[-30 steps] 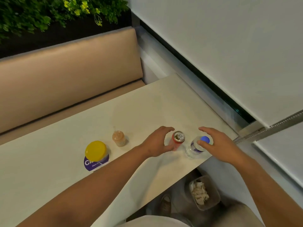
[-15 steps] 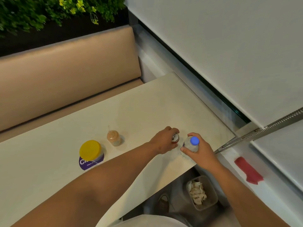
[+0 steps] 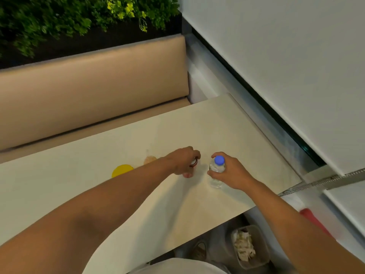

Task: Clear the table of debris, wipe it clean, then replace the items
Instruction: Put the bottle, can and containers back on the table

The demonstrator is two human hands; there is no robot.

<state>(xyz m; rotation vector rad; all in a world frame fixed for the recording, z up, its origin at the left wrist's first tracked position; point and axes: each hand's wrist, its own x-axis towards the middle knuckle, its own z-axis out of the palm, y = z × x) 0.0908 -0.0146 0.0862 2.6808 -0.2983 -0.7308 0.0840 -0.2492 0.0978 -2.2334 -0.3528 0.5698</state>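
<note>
On the pale table (image 3: 227, 119) my left hand (image 3: 183, 162) grips a red drink can (image 3: 194, 162), which is mostly hidden under my fingers. My right hand (image 3: 231, 173) grips a clear water bottle (image 3: 216, 169) with a blue cap, standing upright on the table just right of the can. To the left, my left forearm partly covers a yellow-lidded tub (image 3: 122, 170) and a small cup with a tan lid (image 3: 149, 159).
A beige bench seat (image 3: 88, 89) runs behind the table, with green plants above it. Below the table's near edge sits a bin (image 3: 250, 246) with crumpled paper. A red cloth (image 3: 314, 220) lies on the ledge at the right.
My right hand closed around the water bottle, and my left hand closed over the can. Both hands have moved with them away from the near edge toward the table's middle.
</note>
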